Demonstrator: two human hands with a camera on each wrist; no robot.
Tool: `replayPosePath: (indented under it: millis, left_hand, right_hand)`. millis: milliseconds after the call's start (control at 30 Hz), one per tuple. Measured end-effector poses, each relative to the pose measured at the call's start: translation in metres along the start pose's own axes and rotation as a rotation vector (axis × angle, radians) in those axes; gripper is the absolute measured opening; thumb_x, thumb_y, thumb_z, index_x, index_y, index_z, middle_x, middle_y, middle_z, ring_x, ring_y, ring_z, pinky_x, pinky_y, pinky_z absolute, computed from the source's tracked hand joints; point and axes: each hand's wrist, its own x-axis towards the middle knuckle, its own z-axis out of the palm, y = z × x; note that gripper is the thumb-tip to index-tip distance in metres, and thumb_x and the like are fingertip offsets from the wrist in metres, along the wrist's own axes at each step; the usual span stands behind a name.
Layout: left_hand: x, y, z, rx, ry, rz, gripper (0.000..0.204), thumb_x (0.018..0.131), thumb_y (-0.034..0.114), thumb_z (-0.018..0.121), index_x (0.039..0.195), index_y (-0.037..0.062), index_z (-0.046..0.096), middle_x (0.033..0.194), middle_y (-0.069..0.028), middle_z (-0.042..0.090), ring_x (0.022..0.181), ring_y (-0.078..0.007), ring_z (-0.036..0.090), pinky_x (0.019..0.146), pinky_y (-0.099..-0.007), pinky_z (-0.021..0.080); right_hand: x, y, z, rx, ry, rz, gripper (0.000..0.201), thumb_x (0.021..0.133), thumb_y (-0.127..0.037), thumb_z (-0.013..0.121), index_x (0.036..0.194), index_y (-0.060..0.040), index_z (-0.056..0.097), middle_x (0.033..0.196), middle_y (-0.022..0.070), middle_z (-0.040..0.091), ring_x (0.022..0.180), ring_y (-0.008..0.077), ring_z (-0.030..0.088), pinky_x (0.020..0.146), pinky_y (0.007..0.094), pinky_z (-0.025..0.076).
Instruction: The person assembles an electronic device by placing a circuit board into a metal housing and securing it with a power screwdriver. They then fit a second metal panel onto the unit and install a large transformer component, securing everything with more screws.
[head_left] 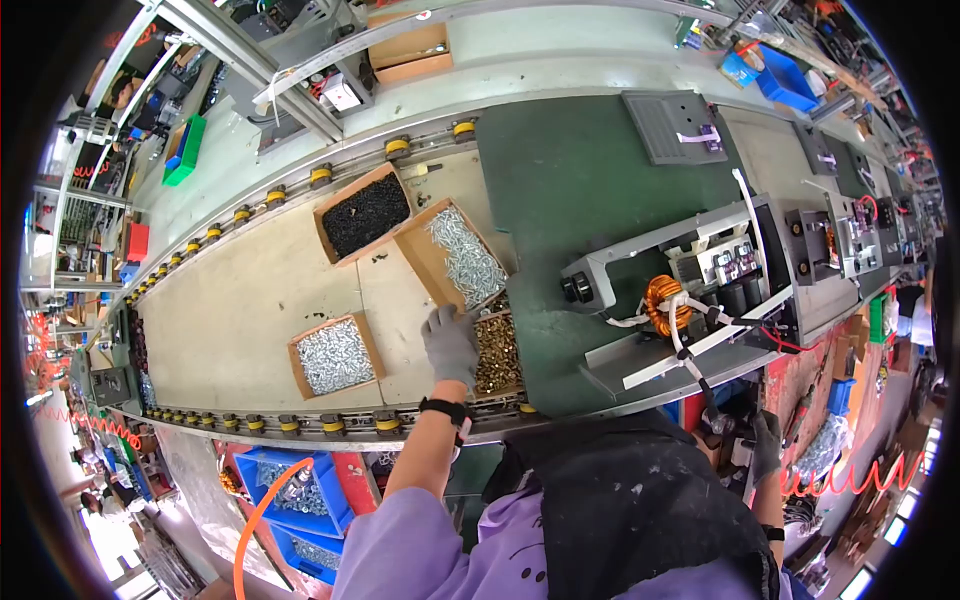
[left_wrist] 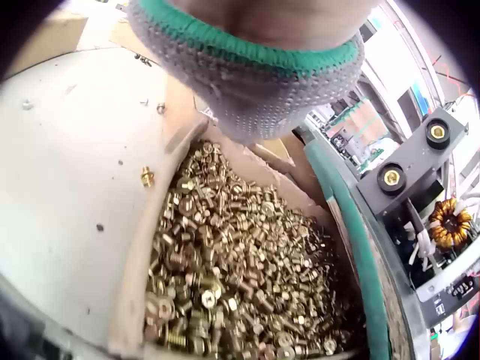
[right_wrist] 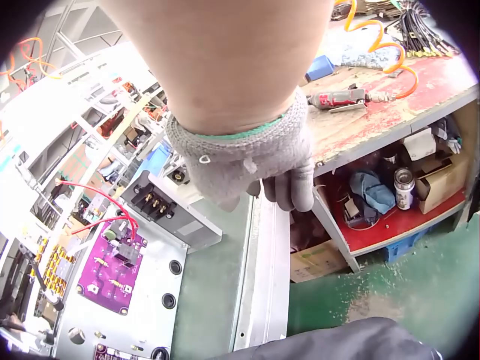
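The gloved left hand (head_left: pixel 452 345) is over the left edge of a cardboard box of brass-coloured screws (head_left: pixel 498 355), its fingers relaxed and reaching toward the box of silver screws (head_left: pixel 468 262). In the left wrist view the grey glove (left_wrist: pixel 262 97) hangs above the brass screws (left_wrist: pixel 240 262), its fingertips hidden. Down at the right, the gloved right hand (head_left: pixel 766 445) is beside the bench's front edge. The right wrist view shows that glove (right_wrist: pixel 247 169) with its visible fingers loosely bent and nothing seen in them.
Boxes of black screws (head_left: pixel 366 214) and short silver screws (head_left: pixel 336 357) stand on the bench. A grey metal housing with a copper coil (head_left: pixel 667 305) lies on the green mat (head_left: pixel 560 190). Yellow rollers line the bench edges. A red-topped workbench (right_wrist: pixel 360 127) holds an air tool (right_wrist: pixel 339 98).
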Motion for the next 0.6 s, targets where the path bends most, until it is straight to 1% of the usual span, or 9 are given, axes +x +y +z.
replayPosePath:
  millis: [233, 300, 333, 367, 433, 467, 533, 567, 600]
  left_hand:
    - [-0.011, 0.016, -0.008, -0.042, -0.061, -0.108, 0.036, 0.072, 0.012, 0.061, 0.107, 0.0184, 0.066, 0.105, -0.0087, 0.054, 0.107, -0.0279, 0.048, 0.093, -0.0413, 0.038]
    - [-0.005, 0.028, -0.015, 0.032, -0.155, -0.002, 0.033, 0.073, 0.016, 0.062, 0.105, 0.0171, 0.067, 0.108, -0.0085, 0.053, 0.107, -0.028, 0.048, 0.093, -0.0408, 0.038]
    - [-0.013, 0.032, 0.0, 0.026, -0.192, 0.173, 0.029, 0.077, 0.016, 0.059, 0.105, 0.0127, 0.063, 0.106, -0.0109, 0.054, 0.108, -0.0287, 0.048, 0.093, -0.0428, 0.039]
    - [-0.022, 0.038, 0.008, 0.027, -0.189, 0.174, 0.029, 0.077, 0.016, 0.059, 0.105, 0.0127, 0.063, 0.106, -0.0109, 0.054, 0.108, -0.0287, 0.048, 0.093, -0.0428, 0.039]
    - [-0.037, 0.05, 0.019, -0.028, -0.22, 0.008, 0.036, 0.079, 0.014, 0.057, 0.115, 0.0126, 0.058, 0.106, -0.0135, 0.053, 0.108, -0.0305, 0.049, 0.089, -0.0436, 0.043]
    - [-0.044, 0.05, 0.019, 0.026, -0.24, 0.009, 0.04, 0.079, 0.014, 0.057, 0.118, 0.0118, 0.055, 0.106, -0.0151, 0.053, 0.107, -0.0321, 0.05, 0.086, -0.0436, 0.045]
    - [-0.05, 0.052, 0.01, -0.03, -0.347, -0.04, 0.044, 0.078, 0.013, 0.059, 0.121, 0.0109, 0.053, 0.107, -0.0182, 0.053, 0.106, -0.0351, 0.052, 0.085, -0.0437, 0.047]
    - [-0.049, 0.054, 0.0, -0.134, -0.452, -0.091, 0.044, 0.078, 0.013, 0.061, 0.121, 0.0108, 0.053, 0.107, -0.0197, 0.053, 0.106, -0.0365, 0.052, 0.085, -0.0439, 0.048]
    - [-0.048, 0.055, -0.003, -0.158, -0.507, -0.072, 0.045, 0.077, 0.014, 0.064, 0.12, 0.0119, 0.054, 0.106, -0.0218, 0.052, 0.098, -0.0394, 0.057, 0.081, -0.0461, 0.049]
  right_hand:
    - [0.025, 0.026, 0.011, 0.049, -0.037, 0.055, 0.022, 0.092, -0.028, 0.058, 0.108, -0.0134, 0.055, 0.079, -0.0015, 0.055, 0.062, 0.0077, 0.053, 0.049, 0.0246, 0.046]
    - [0.027, 0.022, 0.019, 0.042, -0.02, 0.024, 0.021, 0.092, -0.028, 0.059, 0.108, -0.0142, 0.054, 0.079, -0.0019, 0.054, 0.061, 0.0071, 0.052, 0.048, 0.0238, 0.045]
    - [0.027, 0.019, 0.019, -0.021, -0.04, 0.008, 0.02, 0.091, -0.025, 0.06, 0.107, -0.0127, 0.056, 0.083, -0.0026, 0.055, 0.068, 0.0076, 0.054, 0.055, 0.024, 0.046]
    - [0.026, 0.016, 0.021, -0.051, -0.047, 0.002, 0.02, 0.09, -0.023, 0.061, 0.106, -0.0119, 0.057, 0.086, -0.003, 0.056, 0.072, 0.0078, 0.055, 0.059, 0.024, 0.046]
    - [0.027, 0.014, 0.026, -0.048, -0.116, 0.001, 0.02, 0.088, -0.021, 0.064, 0.104, -0.0101, 0.058, 0.088, -0.0035, 0.056, 0.077, 0.008, 0.054, 0.063, 0.0245, 0.046]
    - [0.026, 0.014, 0.023, -0.012, -0.163, 0.007, 0.021, 0.087, -0.02, 0.065, 0.103, -0.0091, 0.058, 0.088, -0.0036, 0.056, 0.078, 0.008, 0.052, 0.064, 0.0248, 0.045]
    - [-0.02, -0.067, 0.053, -0.186, -0.171, 0.03, 0.016, 0.081, -0.017, 0.068, 0.083, -0.0111, 0.054, 0.078, 0.0028, 0.054, 0.056, 0.015, 0.051, 0.048, 0.0266, 0.048]
    - [-0.019, -0.063, 0.055, -0.102, -0.101, 0.108, 0.011, 0.082, -0.016, 0.067, 0.082, -0.0111, 0.057, 0.077, 0.003, 0.053, 0.064, 0.0155, 0.054, 0.054, 0.0285, 0.049]
    - [-0.002, -0.034, 0.041, -0.167, -0.164, 0.154, 0.008, 0.083, -0.016, 0.066, 0.085, -0.0122, 0.058, 0.077, 0.0025, 0.052, 0.069, 0.0134, 0.054, 0.059, 0.0283, 0.047]
